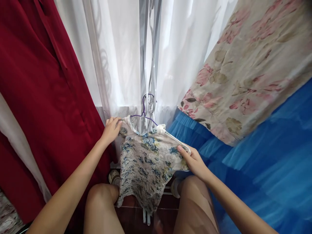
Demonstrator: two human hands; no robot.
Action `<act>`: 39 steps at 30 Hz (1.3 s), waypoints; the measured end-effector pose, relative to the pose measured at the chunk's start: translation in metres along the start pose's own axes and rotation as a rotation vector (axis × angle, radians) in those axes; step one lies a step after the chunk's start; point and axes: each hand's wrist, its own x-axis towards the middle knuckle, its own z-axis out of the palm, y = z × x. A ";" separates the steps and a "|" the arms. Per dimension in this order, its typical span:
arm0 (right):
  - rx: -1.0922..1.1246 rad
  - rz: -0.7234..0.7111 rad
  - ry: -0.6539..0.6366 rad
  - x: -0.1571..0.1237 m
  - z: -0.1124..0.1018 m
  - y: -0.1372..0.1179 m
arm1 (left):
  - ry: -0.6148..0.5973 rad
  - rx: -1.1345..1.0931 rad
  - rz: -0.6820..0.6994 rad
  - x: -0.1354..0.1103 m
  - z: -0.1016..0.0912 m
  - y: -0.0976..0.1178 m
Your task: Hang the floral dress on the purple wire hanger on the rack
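Note:
A small blue-and-cream floral garment [146, 162] hangs on a purple hanger [144, 112], whose hook is caught on a metal window grille [149, 74]. My left hand [111, 130] pinches the garment's left shoulder, fingers closed on the cloth. My right hand [193, 160] grips the right sleeve edge, thumb on top. The garment's hem drops down between my knees [102, 198].
White sheer curtains [114, 55] hang behind the hanger. A dark red garment [41, 94] fills the left side. A pink-flowered cloth [248, 68] and blue tulle fabric [268, 162] hang at the right. White rack bars and dark red floor tiles [136, 217] show below.

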 end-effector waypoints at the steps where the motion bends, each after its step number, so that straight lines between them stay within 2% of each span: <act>1: 0.036 0.005 0.037 0.004 0.000 -0.002 | 0.012 0.012 0.003 -0.001 -0.002 0.003; 5: 0.134 -0.019 0.190 0.017 -0.014 -0.014 | 0.045 -0.103 0.063 -0.012 -0.016 0.017; 8: 0.166 -0.039 0.275 0.028 -0.026 -0.036 | 0.072 -0.162 0.079 -0.026 -0.028 0.025; 10: 0.172 -0.056 0.316 0.035 -0.027 -0.055 | 0.080 -0.147 0.064 -0.034 -0.032 0.026; 13: 0.155 -0.093 0.309 0.034 -0.012 -0.087 | 0.085 -0.111 0.020 -0.040 -0.028 0.022; 17: 0.033 -0.242 0.228 0.014 0.022 -0.126 | 0.120 -0.065 -0.040 -0.037 -0.008 0.019; 20: -0.054 -0.280 0.223 0.008 0.029 -0.143 | 0.089 -0.064 -0.058 -0.031 0.009 0.024; 23: -0.082 -0.242 0.224 0.014 0.021 -0.147 | 0.073 -0.057 -0.077 -0.031 0.022 0.031; 28: -0.010 -0.227 0.117 0.015 0.020 -0.151 | 0.033 -0.039 -0.088 -0.039 0.029 0.036; 33: -0.039 -0.305 0.272 0.043 0.015 -0.148 | 0.041 0.030 -0.119 -0.038 0.029 0.032; 35: -0.015 -0.315 0.280 0.055 0.014 -0.143 | 0.035 0.064 -0.153 -0.043 0.030 0.028; 37: 0.057 -0.287 0.177 0.051 0.021 -0.139 | 0.017 0.067 -0.189 -0.052 0.031 0.025; 39: 0.118 -0.251 -0.055 0.031 0.038 -0.137 | 0.012 0.025 -0.218 -0.064 0.032 0.024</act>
